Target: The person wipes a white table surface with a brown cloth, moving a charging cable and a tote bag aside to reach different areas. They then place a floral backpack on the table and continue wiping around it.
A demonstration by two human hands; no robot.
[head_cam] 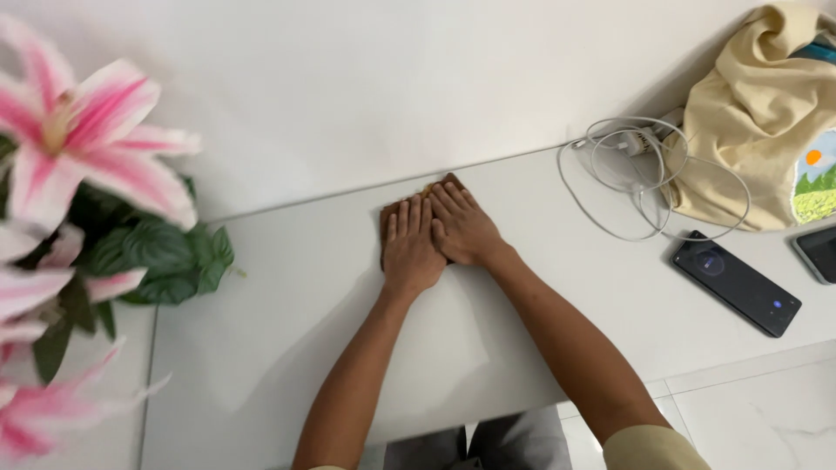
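- White bench [287, 348]: fills most of the view. Its far edge runs along the white wall [348, 78]; its near edge is by the person's lap, with pale floor tile showing at lower right. A seam runs down the surface at left. Widest open stretch lies between the flowers and the hands, and in front of the forearms.
- Pink lily flowers [78, 139] with dark green leaves: crowd the left edge, close to the camera, partly blurred.
- Cream cloth bag [766, 113]: bunched in the far right corner against the wall, a coloured patch on its side.
- White cable [644, 187]: loose coils just left of the bag, touching it, with a small white plug in the loops.
- Dark phone [736, 283]: lies flat on the bench, near the cable loops, screen lit. A second device [819, 252] is cut off by the right frame edge.
- Left hand [409, 248]: flat, palm down, fingers straight and together, pressing on the brown item.
- Right hand [466, 228]: flat, palm down, fingers together, angled in beside the left, the two touching.
- Brown flat item [384, 219]: under both hands near the far edge of the bench, close to the wall; only its left rim and a corner show, kind cannot be told.
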